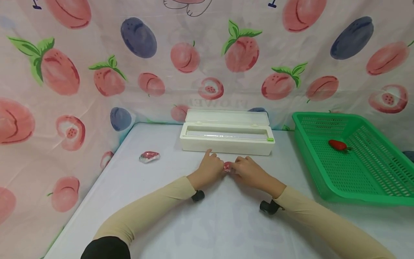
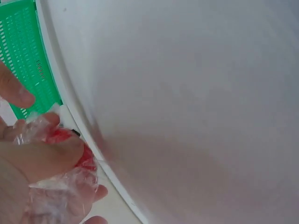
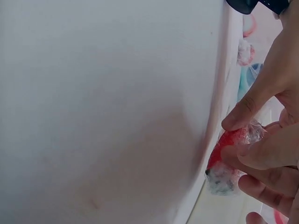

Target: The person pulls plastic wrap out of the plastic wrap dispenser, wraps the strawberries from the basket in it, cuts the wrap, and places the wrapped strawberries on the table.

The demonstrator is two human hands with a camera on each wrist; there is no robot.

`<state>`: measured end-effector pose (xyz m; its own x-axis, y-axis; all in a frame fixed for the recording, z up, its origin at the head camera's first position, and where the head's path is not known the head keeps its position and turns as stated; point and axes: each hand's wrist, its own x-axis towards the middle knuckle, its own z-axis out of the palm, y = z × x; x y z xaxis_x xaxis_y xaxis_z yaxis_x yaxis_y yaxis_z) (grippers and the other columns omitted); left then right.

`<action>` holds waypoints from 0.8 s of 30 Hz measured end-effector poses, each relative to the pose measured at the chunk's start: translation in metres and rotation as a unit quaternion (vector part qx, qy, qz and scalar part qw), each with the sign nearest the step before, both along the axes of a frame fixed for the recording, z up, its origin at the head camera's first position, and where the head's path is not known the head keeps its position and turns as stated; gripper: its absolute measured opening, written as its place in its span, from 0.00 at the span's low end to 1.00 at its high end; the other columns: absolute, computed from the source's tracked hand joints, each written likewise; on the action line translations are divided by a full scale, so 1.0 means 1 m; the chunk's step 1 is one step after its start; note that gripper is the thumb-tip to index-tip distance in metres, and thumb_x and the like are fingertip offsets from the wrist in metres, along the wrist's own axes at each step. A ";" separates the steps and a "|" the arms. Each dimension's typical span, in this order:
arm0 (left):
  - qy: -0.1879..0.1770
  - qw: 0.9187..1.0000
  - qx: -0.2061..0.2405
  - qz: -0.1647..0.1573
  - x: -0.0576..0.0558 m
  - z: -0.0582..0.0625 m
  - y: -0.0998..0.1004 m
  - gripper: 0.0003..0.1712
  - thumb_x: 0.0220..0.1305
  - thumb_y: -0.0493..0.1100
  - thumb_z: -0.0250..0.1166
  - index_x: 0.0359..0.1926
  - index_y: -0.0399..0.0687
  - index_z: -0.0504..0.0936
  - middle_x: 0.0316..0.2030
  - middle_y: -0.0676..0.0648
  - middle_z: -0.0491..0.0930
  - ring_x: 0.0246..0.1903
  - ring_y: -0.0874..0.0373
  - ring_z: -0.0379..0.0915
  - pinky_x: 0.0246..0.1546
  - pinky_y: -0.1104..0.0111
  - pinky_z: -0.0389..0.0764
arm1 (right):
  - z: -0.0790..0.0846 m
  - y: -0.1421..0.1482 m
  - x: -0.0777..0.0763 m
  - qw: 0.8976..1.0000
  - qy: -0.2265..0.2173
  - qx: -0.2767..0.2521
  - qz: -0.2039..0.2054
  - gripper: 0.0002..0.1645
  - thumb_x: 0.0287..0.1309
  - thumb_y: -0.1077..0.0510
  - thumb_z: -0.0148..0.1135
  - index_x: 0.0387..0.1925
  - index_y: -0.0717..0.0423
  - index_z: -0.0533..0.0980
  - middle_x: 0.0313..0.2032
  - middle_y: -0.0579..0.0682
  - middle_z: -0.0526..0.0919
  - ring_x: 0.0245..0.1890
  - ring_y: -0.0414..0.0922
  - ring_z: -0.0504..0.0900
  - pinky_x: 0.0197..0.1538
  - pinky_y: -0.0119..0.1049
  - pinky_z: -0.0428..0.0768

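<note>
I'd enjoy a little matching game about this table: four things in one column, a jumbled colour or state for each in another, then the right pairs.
Things
1. White box
2. Basket
3. Held red item, between left hand and right hand
4. Basket's red item

Colour or state
A. Green
B. No wrapping visible
C. Lid open
D. Wrapped in clear film

Right pairs: 1-C, 2-A, 3-D, 4-B
</note>
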<state>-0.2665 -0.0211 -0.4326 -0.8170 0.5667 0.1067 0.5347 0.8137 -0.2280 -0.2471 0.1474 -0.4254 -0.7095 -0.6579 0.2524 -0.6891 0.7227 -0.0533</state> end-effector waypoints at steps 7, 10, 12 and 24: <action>-0.034 0.999 0.030 -0.008 0.001 0.001 -0.004 0.28 0.53 0.71 0.59 0.20 0.53 0.79 0.24 0.52 0.81 0.39 0.53 0.77 0.63 0.49 0.61 | -0.003 -0.002 0.002 0.999 -0.030 0.034 -0.005 0.22 0.50 0.66 0.65 0.50 0.57 0.74 0.35 0.52 0.83 0.35 0.46 0.79 0.39 0.40 0.75; -0.028 0.999 0.037 0.004 0.002 0.001 -0.005 0.27 0.58 0.67 0.56 0.22 0.50 0.80 0.25 0.50 0.82 0.40 0.52 0.77 0.63 0.50 0.61 | -0.003 -0.002 0.003 0.998 -0.043 0.038 -0.010 0.21 0.52 0.65 0.64 0.50 0.57 0.72 0.37 0.52 0.84 0.36 0.46 0.80 0.41 0.41 0.75; -0.022 0.999 0.040 0.011 0.002 0.000 -0.005 0.24 0.61 0.63 0.57 0.26 0.48 0.81 0.26 0.49 0.83 0.39 0.52 0.78 0.62 0.50 0.62 | -0.002 -0.001 0.001 0.998 -0.052 0.026 -0.018 0.18 0.52 0.63 0.65 0.46 0.56 0.73 0.36 0.50 0.85 0.35 0.46 0.80 0.42 0.41 0.75; -0.009 1.000 0.020 -0.006 0.003 0.000 -0.001 0.26 0.58 0.65 0.59 0.39 0.48 0.81 0.35 0.50 0.85 0.42 0.54 0.79 0.62 0.52 0.63 | -0.005 0.012 -0.017 0.996 -0.071 -0.007 -0.050 0.35 0.40 0.45 0.75 0.50 0.56 0.76 0.44 0.50 0.82 0.49 0.50 0.77 0.52 0.53 0.73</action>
